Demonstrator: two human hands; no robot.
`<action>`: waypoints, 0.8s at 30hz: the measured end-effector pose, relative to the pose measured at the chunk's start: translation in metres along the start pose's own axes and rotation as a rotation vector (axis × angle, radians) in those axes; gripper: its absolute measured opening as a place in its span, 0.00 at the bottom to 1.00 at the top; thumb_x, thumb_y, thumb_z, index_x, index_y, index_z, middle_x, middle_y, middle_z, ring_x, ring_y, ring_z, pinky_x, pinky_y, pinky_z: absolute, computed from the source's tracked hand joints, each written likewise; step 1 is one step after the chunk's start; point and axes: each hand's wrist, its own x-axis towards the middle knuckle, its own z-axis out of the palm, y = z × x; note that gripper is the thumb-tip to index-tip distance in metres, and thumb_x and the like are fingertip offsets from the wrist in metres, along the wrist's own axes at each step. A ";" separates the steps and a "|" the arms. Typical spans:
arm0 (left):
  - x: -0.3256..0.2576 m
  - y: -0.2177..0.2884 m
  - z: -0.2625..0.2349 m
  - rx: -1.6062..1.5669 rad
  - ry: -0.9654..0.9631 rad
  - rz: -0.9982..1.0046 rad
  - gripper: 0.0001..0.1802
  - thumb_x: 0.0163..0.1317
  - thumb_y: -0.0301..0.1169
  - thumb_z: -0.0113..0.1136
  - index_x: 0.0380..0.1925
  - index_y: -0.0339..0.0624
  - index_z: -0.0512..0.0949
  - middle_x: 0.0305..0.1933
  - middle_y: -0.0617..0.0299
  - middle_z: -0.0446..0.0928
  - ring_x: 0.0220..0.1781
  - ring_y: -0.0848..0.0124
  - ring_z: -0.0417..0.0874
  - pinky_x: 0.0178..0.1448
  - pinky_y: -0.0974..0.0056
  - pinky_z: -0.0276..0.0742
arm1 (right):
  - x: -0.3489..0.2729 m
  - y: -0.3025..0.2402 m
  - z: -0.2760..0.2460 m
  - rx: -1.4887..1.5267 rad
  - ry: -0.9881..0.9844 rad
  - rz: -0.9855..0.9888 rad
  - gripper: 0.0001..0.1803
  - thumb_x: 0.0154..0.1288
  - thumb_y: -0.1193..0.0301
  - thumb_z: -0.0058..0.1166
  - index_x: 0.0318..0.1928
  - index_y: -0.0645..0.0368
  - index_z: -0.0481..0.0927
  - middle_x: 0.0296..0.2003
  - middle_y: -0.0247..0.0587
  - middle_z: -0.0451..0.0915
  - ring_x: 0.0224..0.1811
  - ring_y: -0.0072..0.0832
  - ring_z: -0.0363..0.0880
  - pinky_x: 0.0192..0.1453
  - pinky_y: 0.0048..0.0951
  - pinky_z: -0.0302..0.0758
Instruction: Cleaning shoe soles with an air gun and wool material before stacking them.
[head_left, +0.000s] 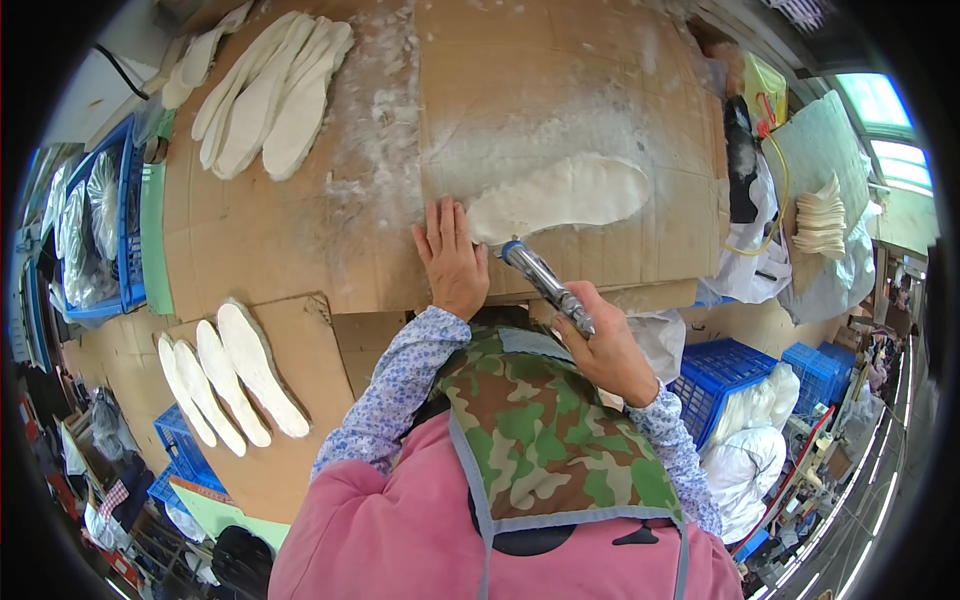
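Note:
A cream, fleecy insole (565, 195) lies flat on the cardboard in front of me. My left hand (455, 262) is laid on the cardboard at its left end, fingers stretched out. In my right hand (608, 345) is a silver, tube-shaped tool with a blue collar (540, 275). The tool slants up and left, and its blue end is at the insole's near edge. I cannot tell whether that end touches the fleece.
Several insoles overlap in a pile (270, 95) at the far left. More lie side by side (235, 375) on a lower cardboard sheet at the near left. White fluff (385, 150) dusts the cardboard. Blue crates (725, 380) stand right; a small insole stack (820, 220) lies beyond a yellow hose (785, 190).

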 end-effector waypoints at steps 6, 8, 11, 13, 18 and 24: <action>-0.001 -0.001 -0.002 -0.005 0.004 -0.006 0.38 0.57 0.28 0.55 0.67 0.31 0.54 0.74 0.50 0.49 0.77 0.52 0.43 0.75 0.42 0.34 | 0.000 0.000 -0.001 0.010 -0.020 0.002 0.16 0.60 0.78 0.54 0.49 0.64 0.69 0.36 0.56 0.78 0.40 0.53 0.77 0.42 0.41 0.73; -0.001 0.001 -0.005 -0.059 0.014 -0.036 0.36 0.56 0.27 0.54 0.66 0.33 0.57 0.74 0.49 0.49 0.77 0.52 0.44 0.76 0.43 0.34 | -0.001 0.002 -0.001 -0.009 0.017 0.002 0.16 0.60 0.78 0.54 0.49 0.63 0.69 0.36 0.55 0.78 0.39 0.52 0.77 0.42 0.40 0.73; -0.003 0.004 -0.014 -0.049 0.061 -0.016 0.31 0.55 0.28 0.53 0.61 0.33 0.62 0.69 0.48 0.55 0.73 0.50 0.50 0.73 0.43 0.41 | -0.002 0.004 -0.008 -0.004 0.039 0.060 0.16 0.60 0.78 0.54 0.49 0.62 0.69 0.34 0.54 0.78 0.38 0.52 0.77 0.41 0.39 0.73; 0.000 0.004 -0.018 -0.092 0.096 -0.033 0.30 0.55 0.27 0.53 0.60 0.35 0.63 0.64 0.48 0.60 0.68 0.51 0.57 0.69 0.44 0.47 | -0.001 0.008 -0.012 0.001 0.053 0.062 0.16 0.60 0.78 0.54 0.49 0.62 0.69 0.34 0.54 0.77 0.37 0.51 0.77 0.40 0.39 0.73; 0.010 0.013 -0.023 -0.184 0.032 -0.162 0.26 0.55 0.26 0.53 0.57 0.37 0.66 0.47 0.54 0.71 0.51 0.55 0.69 0.55 0.49 0.59 | -0.001 0.014 -0.016 0.003 0.094 0.061 0.15 0.62 0.77 0.54 0.48 0.62 0.69 0.32 0.53 0.77 0.35 0.50 0.77 0.39 0.37 0.72; 0.013 0.008 -0.008 -0.344 0.029 -0.216 0.24 0.54 0.22 0.53 0.55 0.38 0.69 0.38 0.55 0.73 0.43 0.56 0.74 0.48 0.53 0.66 | -0.002 0.020 -0.021 0.010 0.134 0.078 0.14 0.63 0.76 0.53 0.48 0.62 0.69 0.29 0.52 0.76 0.32 0.47 0.77 0.37 0.36 0.72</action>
